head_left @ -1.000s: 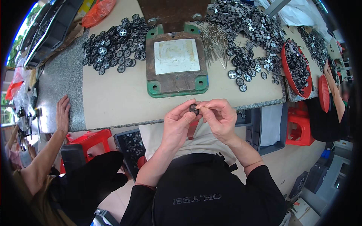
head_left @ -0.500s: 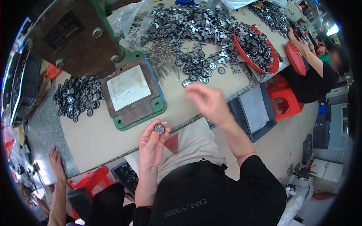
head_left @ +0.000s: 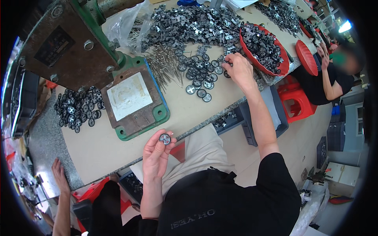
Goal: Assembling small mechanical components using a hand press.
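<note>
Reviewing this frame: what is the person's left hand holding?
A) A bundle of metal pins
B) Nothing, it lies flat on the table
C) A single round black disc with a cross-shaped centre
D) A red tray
C: the left hand pinches one round black disc at its fingertips near the table edge, while the right hand reaches into the loose discs beside the red tray.

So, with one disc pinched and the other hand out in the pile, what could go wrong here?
The round black disc sits only in the left hand fingertips, past the table edge; it might drop. The right hand reaches among loose discs and thin metal pins, and could scatter them.
</note>
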Available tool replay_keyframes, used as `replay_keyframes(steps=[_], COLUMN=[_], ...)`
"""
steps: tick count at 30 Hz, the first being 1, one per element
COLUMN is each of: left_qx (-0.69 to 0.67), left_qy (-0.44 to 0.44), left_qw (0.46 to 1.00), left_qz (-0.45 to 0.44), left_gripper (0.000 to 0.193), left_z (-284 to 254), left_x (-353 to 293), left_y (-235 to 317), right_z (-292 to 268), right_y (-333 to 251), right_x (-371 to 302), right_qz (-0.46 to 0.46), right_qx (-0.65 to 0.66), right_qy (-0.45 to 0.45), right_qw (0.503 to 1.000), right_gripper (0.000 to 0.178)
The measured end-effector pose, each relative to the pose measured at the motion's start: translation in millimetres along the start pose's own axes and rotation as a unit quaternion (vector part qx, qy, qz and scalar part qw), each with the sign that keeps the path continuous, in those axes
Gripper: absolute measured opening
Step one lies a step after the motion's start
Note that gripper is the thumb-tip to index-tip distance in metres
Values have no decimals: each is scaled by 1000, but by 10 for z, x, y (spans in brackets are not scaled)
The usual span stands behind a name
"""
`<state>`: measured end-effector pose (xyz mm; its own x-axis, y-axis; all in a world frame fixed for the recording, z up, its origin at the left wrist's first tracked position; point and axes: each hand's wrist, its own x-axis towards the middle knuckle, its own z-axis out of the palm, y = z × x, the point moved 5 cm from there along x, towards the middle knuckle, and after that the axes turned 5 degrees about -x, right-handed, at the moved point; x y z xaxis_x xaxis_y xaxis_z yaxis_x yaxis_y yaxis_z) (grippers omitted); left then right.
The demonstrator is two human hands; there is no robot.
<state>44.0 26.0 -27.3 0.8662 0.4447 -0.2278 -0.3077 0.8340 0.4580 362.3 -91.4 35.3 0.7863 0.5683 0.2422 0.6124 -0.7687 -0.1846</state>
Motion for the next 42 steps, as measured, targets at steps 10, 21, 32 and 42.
replay_keyframes(steps=[10, 21, 32, 42], left_qx=[26, 34, 166, 195], left_qy=[1, 16, 66, 67], left_qw=[1000, 999, 981, 973], left_qz=[-2, 18, 75, 104], left_gripper=[33, 33, 33, 33], left_z=[2, 23, 42, 56], left_x=[-17, -43, -72, -96], left_y=[-12, 23, 46, 83], right_z=[66, -289, 243, 226], right_y=[46, -480, -1184, -1199], right_x=[112, -331, -1252, -1261], right_qz=[-46, -17, 32, 19], right_qx=[67, 458, 664, 653], right_qy=[-14, -143, -335, -343], right_qw=[997, 877, 667, 675], right_gripper=[28, 24, 16, 16])
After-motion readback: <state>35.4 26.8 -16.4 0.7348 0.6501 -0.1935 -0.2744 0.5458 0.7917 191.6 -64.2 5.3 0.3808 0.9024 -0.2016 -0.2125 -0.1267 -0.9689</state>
